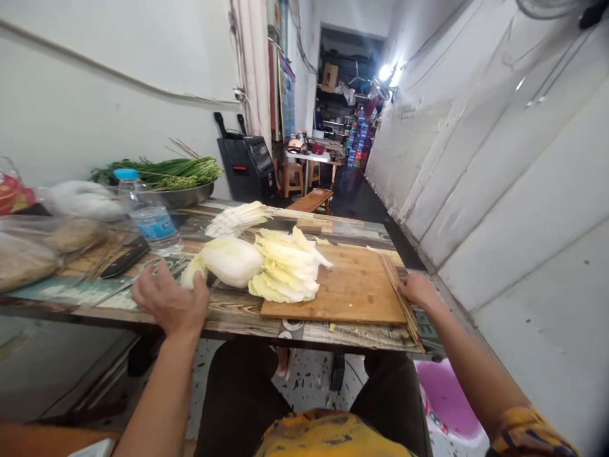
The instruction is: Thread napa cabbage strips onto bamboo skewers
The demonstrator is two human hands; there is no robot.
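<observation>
My left hand (169, 298) rests on the table near its front edge, fingers curled against the stem end of a pale napa cabbage (228, 260). A stack of cut cabbage leaves (285, 266) lies on the left part of a wooden cutting board (352, 292). My right hand (419, 289) is at the board's right edge, fingers closed around a bundle of thin bamboo skewers (397, 285) that lies along that edge. More cut white cabbage pieces (238, 218) sit on the table behind the head.
A water bottle (150, 216) with a blue cap and a dark-handled knife (124, 257) lie left of the cabbage. A metal basin of green stalks (176, 174) and plastic bags (42, 244) stand further left. A pink bucket (445, 400) sits below the table's right end. A white wall runs along the right.
</observation>
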